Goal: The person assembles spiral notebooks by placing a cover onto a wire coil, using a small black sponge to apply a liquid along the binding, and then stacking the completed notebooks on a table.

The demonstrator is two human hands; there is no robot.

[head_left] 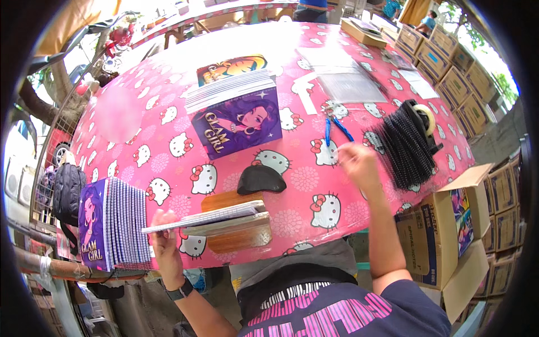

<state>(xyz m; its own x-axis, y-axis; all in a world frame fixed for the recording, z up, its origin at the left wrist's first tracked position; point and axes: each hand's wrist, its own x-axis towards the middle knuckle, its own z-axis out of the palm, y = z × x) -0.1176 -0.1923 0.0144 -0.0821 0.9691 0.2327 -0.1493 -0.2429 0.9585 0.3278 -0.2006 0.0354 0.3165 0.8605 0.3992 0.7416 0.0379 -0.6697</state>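
At the table's near left, my left hand (164, 231) grips the end of a thin notebook (210, 218), which lies edge-up along a wooden stand (238, 238). Its pages face up as a narrow white strip. My right hand (359, 164) is raised over the table with fingers curled together, slightly blurred; anything in them is too small to make out. Just beyond it lie blue-handled pliers (338, 130). A heap of black spiral binding coils (405, 147) is right of that hand. A black rounded object (261, 180) sits behind the stand.
Purple-covered notebooks stand in a stack (236, 115) mid-table and in a bound row (115, 224) at the left edge. Clear plastic sheets (348, 78) lie farther back, and a tape roll (425, 119) is by the coils. An open carton (429, 241) stands at the right edge.
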